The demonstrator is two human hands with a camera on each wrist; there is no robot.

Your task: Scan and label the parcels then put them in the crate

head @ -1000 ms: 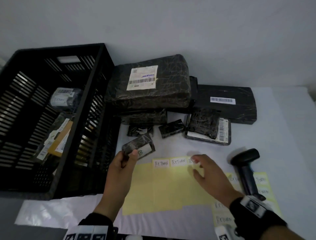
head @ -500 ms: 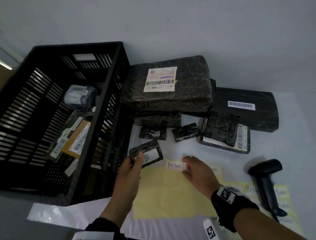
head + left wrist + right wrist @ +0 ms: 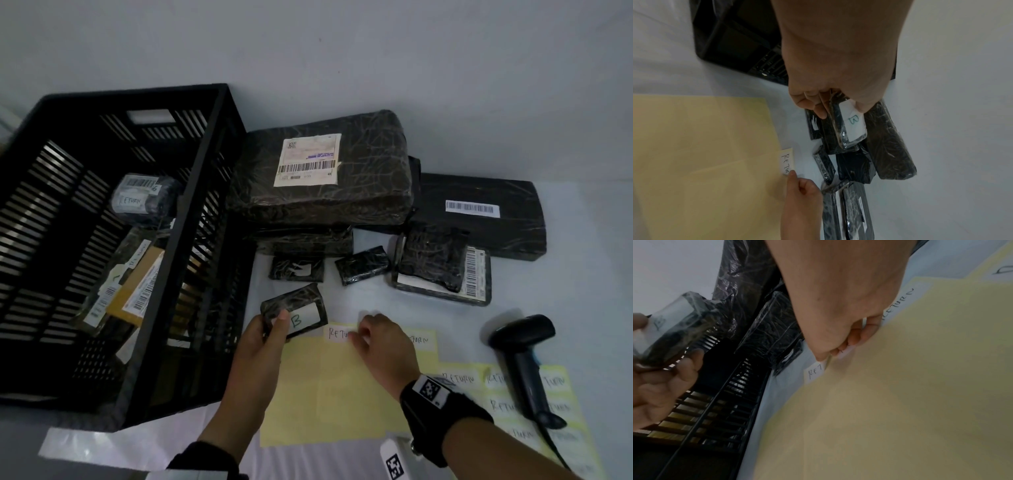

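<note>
Left hand (image 3: pixel 265 337): holding a small black-wrapped parcel (image 3: pixel 295 313) above the desk (image 3: pixel 565 281), thumb curled over its front, fingers behind; white patch marked "B" facing up.
Right hand (image 3: pixel 380 337): fingertips pinched on the edge of a white RETURN label (image 3: pixel 337 333), at the far edge of the yellow backing sheet (image 3: pixel 329 387); label partly lifted (clearest in the right wrist view).
Small parcel: just beside the crate's right wall, not inside it, near the desk's middle.
Crate (image 3: pixel 191 240): black, slotted, on the left side of the desk; several labelled parcels already inside, one wrapped parcel (image 3: pixel 137 200) marked RETURN.
Unsorted parcels: stacked toward the desk's far edge; large wrapped parcel (image 3: pixel 325 168) with shipping label on top, long flat parcel (image 3: pixel 479 212) to its right, two little black packets (image 3: pixel 363 264) in front.
Scanner (image 3: pixel 527 359): lying untouched toward the right edge of the desk, on a second sheet of RETURN labels (image 3: pixel 561 407).
</note>
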